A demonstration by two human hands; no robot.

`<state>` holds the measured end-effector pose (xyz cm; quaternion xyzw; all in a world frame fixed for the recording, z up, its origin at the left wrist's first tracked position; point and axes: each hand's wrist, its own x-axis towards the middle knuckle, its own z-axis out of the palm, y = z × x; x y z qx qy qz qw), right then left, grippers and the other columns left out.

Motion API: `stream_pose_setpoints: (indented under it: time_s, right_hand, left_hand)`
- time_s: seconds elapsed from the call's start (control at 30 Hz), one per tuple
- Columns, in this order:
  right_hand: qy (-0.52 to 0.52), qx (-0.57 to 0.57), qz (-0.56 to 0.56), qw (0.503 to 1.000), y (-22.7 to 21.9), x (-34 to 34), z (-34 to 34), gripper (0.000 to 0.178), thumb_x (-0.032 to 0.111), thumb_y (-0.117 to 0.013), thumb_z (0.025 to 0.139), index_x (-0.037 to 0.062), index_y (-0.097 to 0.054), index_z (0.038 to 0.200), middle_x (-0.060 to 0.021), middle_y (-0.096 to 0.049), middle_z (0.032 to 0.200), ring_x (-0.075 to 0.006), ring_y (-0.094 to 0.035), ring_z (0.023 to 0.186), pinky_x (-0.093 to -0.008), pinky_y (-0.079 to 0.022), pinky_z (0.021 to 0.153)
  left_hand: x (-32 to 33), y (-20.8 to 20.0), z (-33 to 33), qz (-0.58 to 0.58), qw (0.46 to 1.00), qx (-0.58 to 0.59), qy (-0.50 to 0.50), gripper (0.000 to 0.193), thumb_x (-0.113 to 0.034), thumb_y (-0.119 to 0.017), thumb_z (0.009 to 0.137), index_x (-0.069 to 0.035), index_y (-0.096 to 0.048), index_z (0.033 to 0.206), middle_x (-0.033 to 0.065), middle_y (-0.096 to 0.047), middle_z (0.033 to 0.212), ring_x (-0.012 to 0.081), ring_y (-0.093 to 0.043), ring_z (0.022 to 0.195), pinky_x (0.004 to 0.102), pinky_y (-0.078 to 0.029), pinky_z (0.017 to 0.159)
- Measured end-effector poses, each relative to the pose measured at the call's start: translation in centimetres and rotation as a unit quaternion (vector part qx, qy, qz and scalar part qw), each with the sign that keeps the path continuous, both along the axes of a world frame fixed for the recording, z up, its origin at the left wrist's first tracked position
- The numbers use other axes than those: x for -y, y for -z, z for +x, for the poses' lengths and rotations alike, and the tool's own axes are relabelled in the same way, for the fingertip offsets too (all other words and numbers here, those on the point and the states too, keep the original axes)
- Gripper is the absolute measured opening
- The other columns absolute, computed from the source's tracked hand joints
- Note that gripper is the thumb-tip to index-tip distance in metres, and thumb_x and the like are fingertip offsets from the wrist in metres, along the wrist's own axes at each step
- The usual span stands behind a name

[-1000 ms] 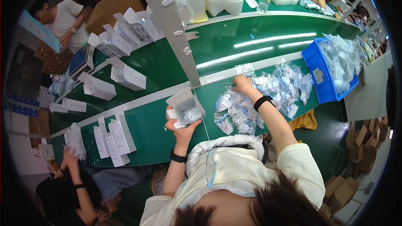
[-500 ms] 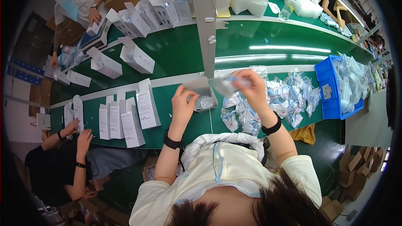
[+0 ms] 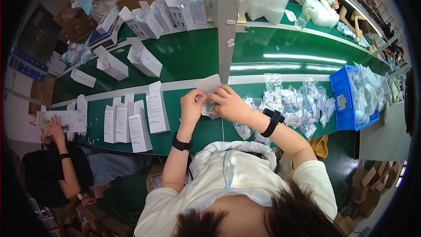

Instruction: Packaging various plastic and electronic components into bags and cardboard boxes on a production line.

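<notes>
In front of me on the green table stands an open white carton [image 3: 208,83] with its lid flap raised. My left hand [image 3: 192,105] is closed at the carton's left side, thumb and fingertips pinching its edge. My right hand [image 3: 230,104] reaches over the opening, its fingers bent down into the carton onto a clear plastic bag [image 3: 211,93]. Most of that bag is hidden by the fingers and the carton walls. Beside my right forearm lie several clear bags with pale blue and white parts [image 3: 289,101].
Closed white cartons [image 3: 139,127] stand left of me. Open filled cartons [image 3: 147,61] line the shelf beyond. A blue bin [image 3: 344,101] full of bagged parts sits at the right, and a metal post [image 3: 228,30] rises ahead. A co-worker's hand [image 3: 55,127] handles flat cartons at far left.
My right hand has come left and down to the carton, bringing the clear bag into its opening. The left hand stays at the carton. The co-worker at left has shifted some flat cartons.
</notes>
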<state>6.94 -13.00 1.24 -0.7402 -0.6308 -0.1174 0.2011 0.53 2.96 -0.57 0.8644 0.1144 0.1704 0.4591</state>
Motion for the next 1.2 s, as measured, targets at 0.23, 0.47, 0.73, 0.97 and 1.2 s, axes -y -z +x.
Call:
stream_pose_setpoints:
  time_s: [0.23,0.47,0.73,0.97,1.2]
  right_hand:
    - [0.159,-0.18,0.207,0.948,-1.0,4.2,1.4,0.02,0.012,-0.059,0.073,0.0071,-0.061,0.093,-0.0067,-0.05,0.1,-0.0264,-0.044,0.101,-0.0405,-0.034,0.089]
    - [0.468,-0.212,0.313,0.799,2.0,19.0,-2.7,0.015,0.005,-0.055,0.076,0.0035,-0.061,0.089,-0.0097,-0.055,0.093,-0.0237,-0.051,0.093,-0.0315,-0.039,0.081]
    - [0.643,-0.106,0.411,0.638,-1.2,40.1,-4.0,0.017,0.004,-0.054,0.076,0.0001,-0.057,0.093,-0.008,-0.053,0.097,-0.017,-0.051,0.09,-0.026,-0.041,0.075]
    - [0.824,0.078,0.194,0.527,-2.4,64.8,7.0,0.068,0.018,-0.068,0.062,0.0126,-0.038,0.123,-0.0146,-0.04,0.118,-0.0322,-0.04,0.108,-0.0366,-0.036,0.088]
    - [0.866,-0.127,-0.022,0.483,-2.2,77.8,14.9,0.108,0.028,-0.075,0.052,0.025,-0.007,0.136,-0.0275,-0.018,0.133,-0.048,-0.03,0.115,-0.0424,-0.031,0.095]
  left_hand:
    - [-5.8,2.0,3.5,0.007,0.99,0.107,-0.092,0.007,-0.008,-0.059,0.074,-0.002,-0.056,0.071,0.0067,-0.057,0.068,0.0166,-0.053,0.066,0.0285,-0.042,0.063]
    - [-19.3,2.8,13.1,0.217,0.953,0.044,-0.207,0.012,-0.009,-0.059,0.075,0.001,-0.055,0.079,0.0121,-0.057,0.072,0.0171,-0.051,0.065,0.0332,-0.043,0.063]
    - [-14.8,1.6,11.9,0.288,0.913,0.126,-0.26,0.023,-0.008,-0.056,0.077,0.0,-0.051,0.097,0.0127,-0.054,0.1,0.0233,-0.051,0.093,0.0352,-0.043,0.078]
    - [14.6,-7.7,5.5,0.088,0.964,0.235,-0.087,0.052,-0.025,-0.067,0.074,0.0,-0.047,0.114,0.0199,-0.048,0.11,0.0325,-0.049,0.097,0.0421,-0.04,0.083]
    - [46.2,-12.3,21.3,-0.136,0.919,0.121,0.35,0.033,0.003,-0.056,0.068,-0.004,-0.048,0.099,0.013,-0.043,0.117,0.0233,-0.045,0.107,0.0316,-0.04,0.082]
